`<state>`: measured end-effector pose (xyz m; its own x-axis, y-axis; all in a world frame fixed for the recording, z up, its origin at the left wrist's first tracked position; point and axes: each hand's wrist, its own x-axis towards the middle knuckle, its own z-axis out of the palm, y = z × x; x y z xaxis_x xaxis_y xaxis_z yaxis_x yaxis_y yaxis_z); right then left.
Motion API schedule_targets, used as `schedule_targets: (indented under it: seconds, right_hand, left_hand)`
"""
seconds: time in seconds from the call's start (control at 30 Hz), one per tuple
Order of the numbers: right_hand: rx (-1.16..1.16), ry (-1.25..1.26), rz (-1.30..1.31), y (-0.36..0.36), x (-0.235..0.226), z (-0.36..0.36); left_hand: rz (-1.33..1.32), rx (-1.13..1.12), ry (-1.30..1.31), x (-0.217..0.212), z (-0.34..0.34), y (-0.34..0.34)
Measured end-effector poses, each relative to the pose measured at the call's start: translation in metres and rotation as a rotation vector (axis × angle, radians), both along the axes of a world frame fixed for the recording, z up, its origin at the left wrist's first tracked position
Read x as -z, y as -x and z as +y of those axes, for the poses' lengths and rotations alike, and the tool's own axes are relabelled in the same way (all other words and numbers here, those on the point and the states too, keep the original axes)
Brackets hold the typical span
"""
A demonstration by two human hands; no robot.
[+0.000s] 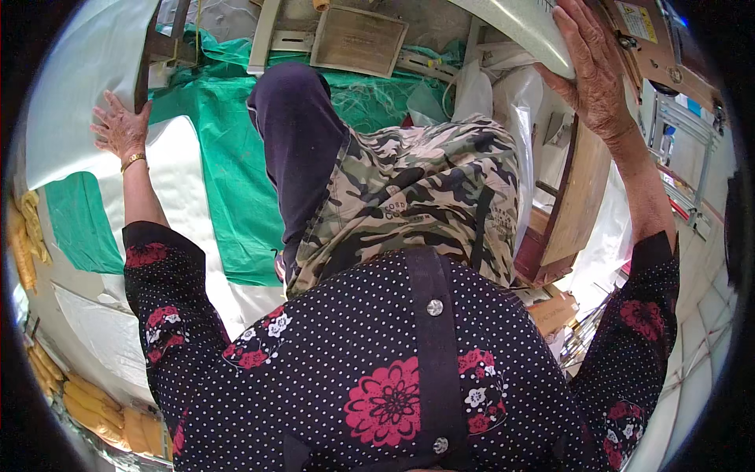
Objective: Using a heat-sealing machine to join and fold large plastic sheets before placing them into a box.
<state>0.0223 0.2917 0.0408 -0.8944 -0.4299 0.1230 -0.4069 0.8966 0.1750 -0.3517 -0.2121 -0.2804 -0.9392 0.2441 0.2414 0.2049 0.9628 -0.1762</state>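
Observation:
My left hand [122, 130] lies with its fingers spread on a large pale whitish sheet [79, 102], at the upper left. The sheet curves along the rim of the view and hangs down near my wrist. At the upper right, my right hand [594, 86] is stretched out with its fingers extended. It rests by the edge of a light grey speckled work surface [511, 23] with ruler marks. Beside its fingers stands a brown machine part [645, 39] with a yellow label. Neither hand grips anything.
A camouflage apron [417, 197] covers my lap. Green sheeting [228, 181] spreads beneath, near a wooden-framed panel [359, 39]. A wooden drawer-like box [578, 197] stands right of my knees. Yellow rolled bundles [94, 409] lie at the lower left, a metal frame [684, 138] at the right.

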Motion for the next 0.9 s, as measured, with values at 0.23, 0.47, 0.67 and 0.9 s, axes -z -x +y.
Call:
schedule_targets:
  seconds: [0.23,0.47,0.67,0.9]
  right_hand:
    - [0.015,0.000,0.035,-0.007,-0.007,-0.006]
    - [-0.017,-0.001,0.071,-0.005,-0.015,-0.015]
    - [0.007,-0.015,0.051,-0.006,-0.006,-0.004]
    - [0.140,0.119,-0.012,-0.020,-0.009,-0.001]
  left_hand:
    - [0.056,0.030,-0.041,-0.004,-0.003,-0.004]
    - [0.053,0.014,-0.075,-0.011,-0.005,-0.007]
    - [0.021,0.002,-0.085,-0.005,-0.005,-0.004]
    - [-0.095,-0.139,-0.139,-0.019,0.000,-0.006]
